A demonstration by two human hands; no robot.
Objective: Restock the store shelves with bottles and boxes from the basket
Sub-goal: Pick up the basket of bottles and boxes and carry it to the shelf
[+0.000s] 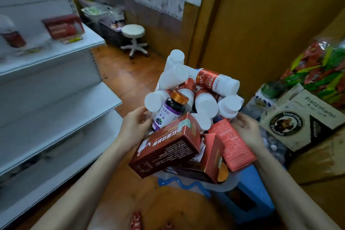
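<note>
A basket (pixel 228 184) with a pale translucent rim and blue wavy trim is heaped with goods. On top lie several white-capped bottles with red labels (pixel 216 81), a dark bottle with a purple label and gold cap (pixel 168 112), a dark red box (pixel 168 147) and an orange-red box (pixel 233 144). My left hand (pixel 136 125) grips the basket's left side, its thumb against the dark bottle. My right hand (pixel 246 129) grips the right side beside the orange-red box. The goods hide the rim under both hands.
White store shelves (pixel 56 52) run along the left; the upper one holds a red box (pixel 63 26) and a bottle (pixel 11 35). A white stool (pixel 133 39) stands behind. A printed carton (pixel 302 117) and bagged goods (pixel 321 73) sit right. A blue stool (pixel 248 201) is below the basket.
</note>
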